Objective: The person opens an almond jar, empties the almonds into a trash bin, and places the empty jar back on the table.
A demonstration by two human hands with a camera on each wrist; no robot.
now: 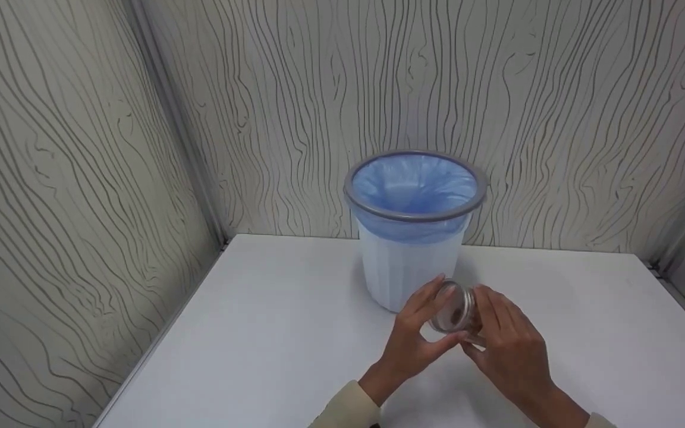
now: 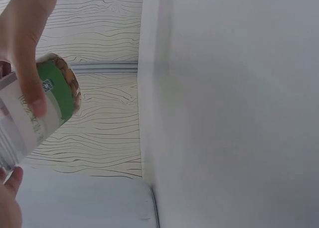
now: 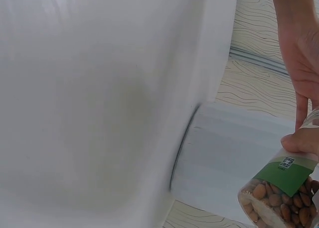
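Observation:
Both hands hold a clear jar of almonds [image 1: 453, 310] low in front of the bin, tilted on its side. My right hand [image 1: 514, 348] grips the jar's body, fingers over the top and thumb below. At the clear round mouth end, my left hand [image 1: 415, 340] has its fingers above and its thumb below, curled round the rim. A green and white label [image 2: 59, 91] wraps the jar in the left wrist view. The almonds [image 3: 279, 203] lie toward the jar's base in the right wrist view, where the right thumb presses on the jar's side.
Just beyond the hands stands a white bin [image 1: 405, 267] with a grey rim and a blue liner bag [image 1: 414, 184]. It is on a white table [image 1: 259, 333]. Wood-grain patterned panels [image 1: 295, 119] enclose the table at the back and sides.

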